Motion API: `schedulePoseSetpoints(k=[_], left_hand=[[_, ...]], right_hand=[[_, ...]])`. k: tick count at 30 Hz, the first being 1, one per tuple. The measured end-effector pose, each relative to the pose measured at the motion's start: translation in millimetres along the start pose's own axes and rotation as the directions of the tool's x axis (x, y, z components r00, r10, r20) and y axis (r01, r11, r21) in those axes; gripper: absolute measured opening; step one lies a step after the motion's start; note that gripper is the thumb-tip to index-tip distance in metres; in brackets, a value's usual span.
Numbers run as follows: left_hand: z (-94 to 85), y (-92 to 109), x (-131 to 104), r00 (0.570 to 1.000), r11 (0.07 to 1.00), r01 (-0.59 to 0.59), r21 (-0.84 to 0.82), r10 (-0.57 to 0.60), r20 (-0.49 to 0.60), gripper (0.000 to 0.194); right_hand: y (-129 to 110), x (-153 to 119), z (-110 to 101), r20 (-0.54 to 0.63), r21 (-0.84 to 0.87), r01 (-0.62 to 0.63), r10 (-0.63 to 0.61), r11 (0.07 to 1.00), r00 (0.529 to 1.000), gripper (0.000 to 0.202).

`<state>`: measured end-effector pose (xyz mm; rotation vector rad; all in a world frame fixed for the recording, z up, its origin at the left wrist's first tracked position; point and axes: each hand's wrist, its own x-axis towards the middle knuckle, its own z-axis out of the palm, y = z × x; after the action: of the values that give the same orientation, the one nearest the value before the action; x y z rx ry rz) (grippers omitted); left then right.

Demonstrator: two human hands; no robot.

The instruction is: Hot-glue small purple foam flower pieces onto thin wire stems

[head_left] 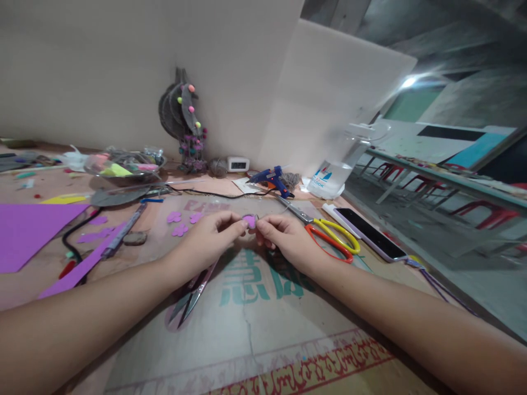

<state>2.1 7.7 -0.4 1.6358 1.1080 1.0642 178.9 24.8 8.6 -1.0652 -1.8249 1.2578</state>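
Between the fingertips of my left hand (216,235) is a small purple foam flower (249,220), pinched at its left side. My right hand (284,236) is closed at the flower's right edge, its fingers around a small dark bit too tiny to name. Several more purple flower cutouts (180,229) lie on the mat just left of my left hand. Beneath my left wrist rest thread snips (192,300), blades toward me. Large scissors with yellow and orange handles (329,241) lie beside my right hand.
A blue glue gun (272,178) stands at the back, its cord running left. Purple foam sheet (33,236), a pen (123,230) and a bowl of scraps (123,167) lie left. A phone (370,233) and a water jug (333,170) stand right; a felt ornament (181,109) hangs behind.
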Motion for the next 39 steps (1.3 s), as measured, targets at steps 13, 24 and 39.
schedulePoseSetpoints(k=[13,24,39], left_hand=[[-0.5,-0.5,1.3,1.000,1.000,-0.010,-0.009,0.010,-0.018,0.021],[-0.9,-7.2,4.8,0.999,0.999,-0.033,-0.036,0.033,0.015,0.039],[0.6,-5.0,4.3,0.996,0.983,0.026,-0.181,-0.041,-0.077,0.030]], right_hand=[[3.7,-0.7,-0.2,0.037,-0.018,0.033,-0.033,0.999,0.999,0.036],[4.6,0.2,-0.1,0.068,-0.031,0.046,-0.044,0.998,0.997,0.029],[0.9,-4.3,1.9,-0.166,0.006,0.141,-0.138,0.990,0.976,0.019]])
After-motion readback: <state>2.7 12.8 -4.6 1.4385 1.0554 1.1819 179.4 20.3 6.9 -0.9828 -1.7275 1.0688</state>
